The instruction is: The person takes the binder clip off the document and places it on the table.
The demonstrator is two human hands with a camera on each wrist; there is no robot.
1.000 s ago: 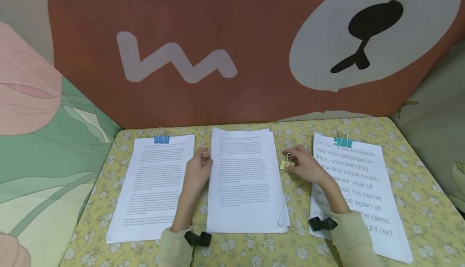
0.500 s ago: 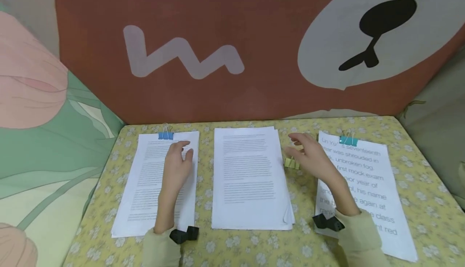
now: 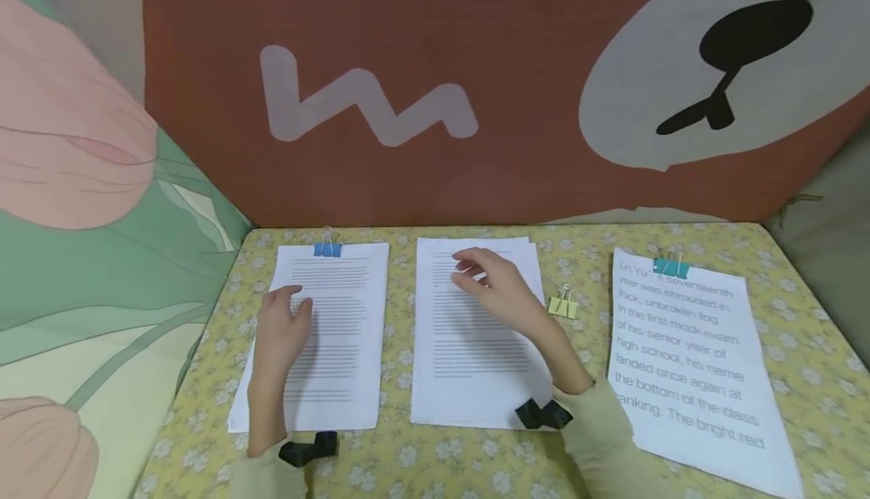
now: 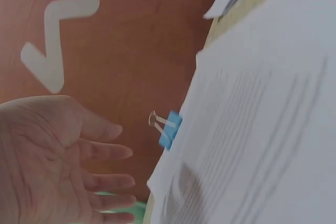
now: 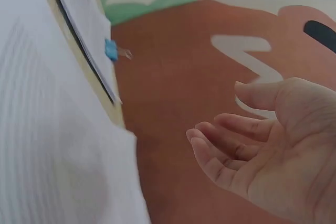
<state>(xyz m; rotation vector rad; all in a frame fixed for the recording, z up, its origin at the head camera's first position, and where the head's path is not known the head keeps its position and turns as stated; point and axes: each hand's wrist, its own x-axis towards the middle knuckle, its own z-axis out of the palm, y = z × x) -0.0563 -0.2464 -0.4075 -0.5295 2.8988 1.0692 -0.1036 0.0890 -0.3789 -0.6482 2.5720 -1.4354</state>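
Observation:
My left hand is held above the left edge of the left paper stack, fingers relaxed and holding nothing. A blue binder clip grips that stack's top edge. Over the upper part of the middle paper stack hovers my right hand, its fingers loosely bent around nothing; in the right wrist view the palm is bare. The middle stack carries no visible clip, and its sheets are slightly uneven along the right side. A yellow binder clip stands on the cloth just right of it.
On the right lies a large-print paper stack with a teal binder clip on its top edge. A yellow floral cloth covers the table, and a brown printed fabric wall rises behind its far edge.
My right hand has released the yellow binder clip beside the middle stack and moved left over that stack. My left hand has left the middle stack's edge and moved left over the left stack.

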